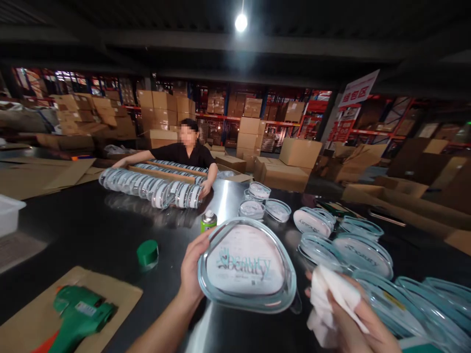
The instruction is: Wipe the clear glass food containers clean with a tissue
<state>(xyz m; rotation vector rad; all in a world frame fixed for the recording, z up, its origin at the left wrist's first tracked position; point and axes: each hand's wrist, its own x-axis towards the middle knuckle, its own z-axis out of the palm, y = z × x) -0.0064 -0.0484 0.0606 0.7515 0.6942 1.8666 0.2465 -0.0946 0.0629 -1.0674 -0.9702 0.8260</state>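
My left hand (193, 267) grips the left edge of a clear plastic case (247, 267), rounded and triangular, with a white insert and "beauty" lettering on its face. The case is held up over the dark table, its face toward me. To the right of it, my right hand (353, 314) is closed around a crumpled white cloth (326, 304), apart from the case. Just behind the case stands a green spray can (208, 221), its lower part hidden. Several similar clear cases (364, 252) lie on the table close beyond my right hand.
Across the table (172, 240) a person (187, 147) reaches around a row of clear cases (158, 189). At left, a green glue gun (79, 314) lies on cardboard (121, 289), near a green cap (147, 252). More cases (252, 208) and stacked cartons (283, 171) stand farther back.
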